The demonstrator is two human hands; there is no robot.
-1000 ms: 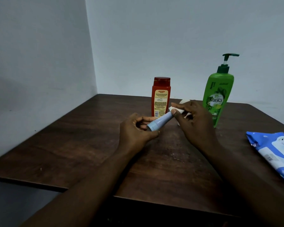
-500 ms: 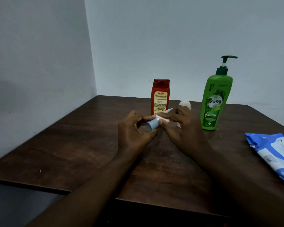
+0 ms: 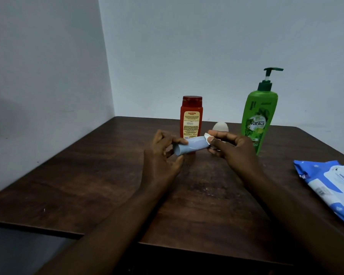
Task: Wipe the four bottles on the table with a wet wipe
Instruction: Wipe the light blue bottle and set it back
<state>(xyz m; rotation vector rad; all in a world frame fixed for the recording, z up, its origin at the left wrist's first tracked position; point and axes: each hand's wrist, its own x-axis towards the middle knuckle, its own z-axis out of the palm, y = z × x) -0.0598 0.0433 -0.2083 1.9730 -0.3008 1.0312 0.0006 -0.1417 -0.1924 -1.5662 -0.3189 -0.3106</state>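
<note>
You're holding the blue bottle (image 3: 191,147) up off the counter (image 3: 87,175), lying nearly sideways between both hands, right in front of the red bottle (image 3: 191,118). Your left hand (image 3: 163,155) has its fingers (image 3: 179,140) curled round the bottle's near end, thumb side on top, so it's clamped on that end. Your right hand (image 3: 236,149) pinches the wipe (image 3: 207,136) against the far end of the blue bottle; only a small white bit of it pokes out by your thumb.

The red bottle stands upright at the back of the counter. The green bottle (image 3: 258,120), the pump one, stands upright to the right of it, just behind your right hand. The white bottle (image 3: 220,127) sits between those two, mostly hidden by your right fingers. The wipes pack (image 3: 330,183) lies flat at the right edge of the counter, well apart from the bottles.
</note>
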